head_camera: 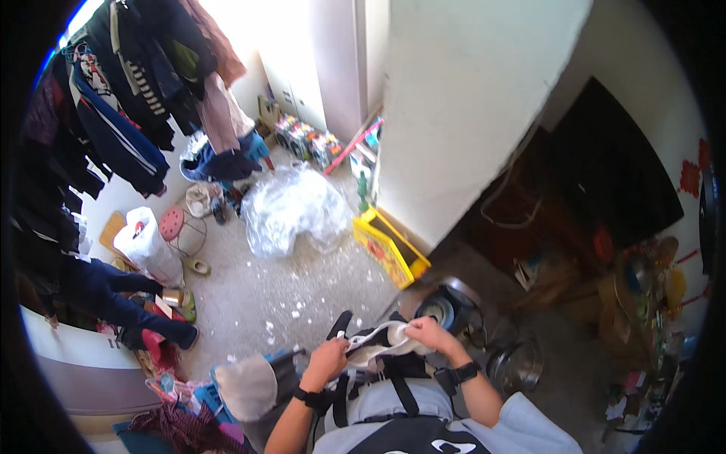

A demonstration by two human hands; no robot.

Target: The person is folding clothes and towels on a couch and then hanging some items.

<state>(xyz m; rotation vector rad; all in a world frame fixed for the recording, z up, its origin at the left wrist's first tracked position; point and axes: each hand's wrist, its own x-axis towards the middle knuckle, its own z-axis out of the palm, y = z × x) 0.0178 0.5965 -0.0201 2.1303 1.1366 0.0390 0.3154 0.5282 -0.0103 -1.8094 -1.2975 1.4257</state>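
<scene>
A white, looped cloth band [370,357] is stretched across my lap, its opening facing up. My left hand [328,358] grips its left end, while the fingers of my right hand [429,335] pinch the right end. Dark cloth or straps lie under and around the band; their details are blurred. Black devices are strapped to both wrists. Just beyond my right hand stands a round, dark-rimmed appliance or pot [440,313] whose exact kind I cannot tell.
A clear plastic bag [298,210] and a yellow box [384,249] stand ahead, with white scraps on the floor. To the right lies a shiny metal basin [515,363]. Clothes [122,130] hang at left, above a person's dark-trousered leg [122,289]. A cushioned seat [247,387] is beside me.
</scene>
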